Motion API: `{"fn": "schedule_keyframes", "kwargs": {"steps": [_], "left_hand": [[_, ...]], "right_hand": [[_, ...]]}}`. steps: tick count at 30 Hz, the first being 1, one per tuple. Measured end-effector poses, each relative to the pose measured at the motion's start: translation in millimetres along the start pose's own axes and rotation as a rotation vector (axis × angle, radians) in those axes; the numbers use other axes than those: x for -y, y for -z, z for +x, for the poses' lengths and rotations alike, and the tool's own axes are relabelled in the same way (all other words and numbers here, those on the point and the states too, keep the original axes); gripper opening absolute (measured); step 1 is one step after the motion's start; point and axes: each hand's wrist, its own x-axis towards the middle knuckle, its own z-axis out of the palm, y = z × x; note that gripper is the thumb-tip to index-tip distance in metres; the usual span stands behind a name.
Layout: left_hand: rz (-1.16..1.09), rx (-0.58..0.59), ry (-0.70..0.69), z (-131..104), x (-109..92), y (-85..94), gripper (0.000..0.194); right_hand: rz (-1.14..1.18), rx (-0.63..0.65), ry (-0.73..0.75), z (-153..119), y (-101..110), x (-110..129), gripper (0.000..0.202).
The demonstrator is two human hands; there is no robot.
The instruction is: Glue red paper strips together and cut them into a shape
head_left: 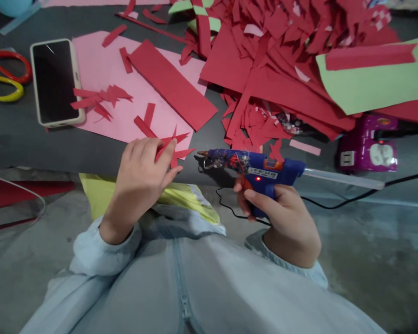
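My left hand (pixel 144 174) is closed on a spiky red paper piece (pixel 184 152), its thumb and fingers at the near edge of the table. My right hand (pixel 282 213) grips the handle of a blue hot glue gun (pixel 275 171), with a lit red light on its side. The nozzle points left, a little apart from the red spikes. A clear glue stick (pixel 344 178) sticks out of the gun's back. Beyond my left hand, a long red paper strip (pixel 174 86) lies on a pink sheet (pixel 104 60).
A phone (pixel 54 83) with red scraps over its edge and scissors (pixel 7 76) lie at the left. Red paper scraps (pixel 278 28) are heaped at the back. At the right are a green sheet (pixel 369 88), a purple power block (pixel 369 146) and a black cable (pixel 344 204).
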Motion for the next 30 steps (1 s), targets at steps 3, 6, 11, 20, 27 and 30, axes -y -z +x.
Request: {"fn": "schedule_keyframes", "kwargs": {"steps": [3, 6, 11, 20, 27, 30], "left_hand": [[-0.015, -0.022, 0.018, 0, 1, -4.4, 0.046], [-0.025, -0.055, 0.024, 0, 2, -8.3, 0.045], [-0.011, -0.065, 0.023, 0, 1, -9.2, 0.048], [-0.065, -0.06, 0.031, 1, 2, -8.3, 0.05], [-0.081, -0.047, 0.03, 0, 3, -8.5, 0.049], [-0.093, -0.054, 0.032, 0, 3, -8.5, 0.048]], "right_hand": [[-0.008, 0.002, 0.007, 3, -3, 6, 0.026], [-0.035, 0.009, 0.007, 9, -11, 17, 0.024], [-0.07, 0.025, 0.021, 23, -27, 31, 0.021], [-0.198, -0.008, -0.021, 31, -35, 32, 0.026], [-0.265, 0.029, -0.054, 28, -34, 35, 0.044], [-0.261, 0.027, -0.066, 27, -34, 36, 0.046]]}}
